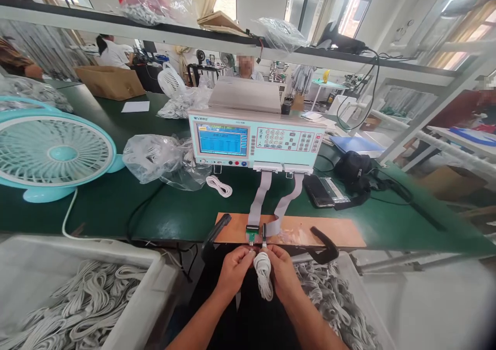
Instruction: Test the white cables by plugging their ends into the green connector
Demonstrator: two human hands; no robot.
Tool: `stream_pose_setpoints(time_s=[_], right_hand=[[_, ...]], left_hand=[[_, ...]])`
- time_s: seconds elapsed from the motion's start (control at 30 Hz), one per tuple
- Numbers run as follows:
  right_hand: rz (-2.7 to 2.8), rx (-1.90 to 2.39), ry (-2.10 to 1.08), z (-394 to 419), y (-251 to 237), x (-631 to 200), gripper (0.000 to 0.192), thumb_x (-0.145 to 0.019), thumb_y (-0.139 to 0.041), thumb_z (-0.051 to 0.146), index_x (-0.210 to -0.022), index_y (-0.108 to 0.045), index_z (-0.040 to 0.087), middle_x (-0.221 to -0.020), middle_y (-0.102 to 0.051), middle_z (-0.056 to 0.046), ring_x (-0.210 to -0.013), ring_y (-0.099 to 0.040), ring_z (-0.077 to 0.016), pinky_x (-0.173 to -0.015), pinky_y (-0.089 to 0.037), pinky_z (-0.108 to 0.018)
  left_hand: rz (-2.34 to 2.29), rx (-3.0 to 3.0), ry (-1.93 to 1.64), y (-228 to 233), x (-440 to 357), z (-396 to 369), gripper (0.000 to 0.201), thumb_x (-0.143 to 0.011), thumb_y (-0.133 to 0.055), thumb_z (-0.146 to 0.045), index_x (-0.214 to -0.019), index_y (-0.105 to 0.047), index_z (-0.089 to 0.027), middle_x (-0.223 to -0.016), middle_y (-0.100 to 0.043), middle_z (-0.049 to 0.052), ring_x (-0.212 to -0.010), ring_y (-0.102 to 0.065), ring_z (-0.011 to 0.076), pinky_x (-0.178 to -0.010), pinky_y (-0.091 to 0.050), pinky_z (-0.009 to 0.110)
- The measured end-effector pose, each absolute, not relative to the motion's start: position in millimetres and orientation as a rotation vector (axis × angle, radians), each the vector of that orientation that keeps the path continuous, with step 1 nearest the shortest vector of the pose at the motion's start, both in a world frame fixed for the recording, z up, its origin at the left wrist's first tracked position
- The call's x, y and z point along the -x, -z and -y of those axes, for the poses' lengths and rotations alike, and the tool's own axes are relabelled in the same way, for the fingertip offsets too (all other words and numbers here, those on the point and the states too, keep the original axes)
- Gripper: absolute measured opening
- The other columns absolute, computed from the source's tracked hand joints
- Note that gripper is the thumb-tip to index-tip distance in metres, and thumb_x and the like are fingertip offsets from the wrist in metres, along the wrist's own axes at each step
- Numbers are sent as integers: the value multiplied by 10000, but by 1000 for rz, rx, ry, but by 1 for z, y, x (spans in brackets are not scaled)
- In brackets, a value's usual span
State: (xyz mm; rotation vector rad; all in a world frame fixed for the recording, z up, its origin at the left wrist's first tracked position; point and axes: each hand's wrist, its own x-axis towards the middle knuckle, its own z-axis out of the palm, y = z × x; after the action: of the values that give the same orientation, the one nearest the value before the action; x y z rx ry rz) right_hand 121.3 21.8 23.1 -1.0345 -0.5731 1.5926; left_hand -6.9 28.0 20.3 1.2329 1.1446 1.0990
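A coiled white cable hangs between my two hands at the bench's front edge. My left hand pinches one cable end just below a small green circuit board. With its fingers closed, my right hand grips the other end at a second dark connector. Grey ribbon cables run from both connectors up to a cable tester with a lit blue screen. Whether the plugs are fully seated, I cannot tell.
Black clamps hold an orange board to the green bench. Bins of bundled cables stand at both sides. A turquoise fan, bagged cables, a loose white cable and a phone lie around. People are beyond.
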Motion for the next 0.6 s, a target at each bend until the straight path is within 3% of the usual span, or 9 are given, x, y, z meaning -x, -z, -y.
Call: stream_pose_setpoints(time_s=[0.13, 0.43, 0.6], right_hand=[[675, 1058, -1562, -21, -21, -124, 300, -664, -757, 402, -687, -656, 120, -597, -611, -19, -526, -484, -106, -533, -365, -208], [716, 1031, -1585, -20, -17, -127, 236, -720, -731, 368, -699, -649, 148, -627, -600, -6, -587, -495, -129, -582, -380, -224], [706, 1034, -1614, -22, -17, -129, 201, -709, -737, 350, -767, -679, 166, -697, -642, -14, -627, -537, -152, -593, -410, -242]], left_hand=[[-1236, -1168, -1128, -14, 2, -29, 364, -783, -552, -382, -503, -503, -154, -519, -423, -37, -529, -393, 96, -522, -331, 199], [-1281, -912, -1263, -12, -11, -25, 327, -750, -585, -346, -498, -523, -147, -521, -486, -21, -561, -446, 112, -565, -367, 216], [-1303, -919, -1298, -19, -20, -26, 286, -772, -558, -361, -620, -641, -132, -570, -560, 7, -586, -488, 129, -581, -390, 237]])
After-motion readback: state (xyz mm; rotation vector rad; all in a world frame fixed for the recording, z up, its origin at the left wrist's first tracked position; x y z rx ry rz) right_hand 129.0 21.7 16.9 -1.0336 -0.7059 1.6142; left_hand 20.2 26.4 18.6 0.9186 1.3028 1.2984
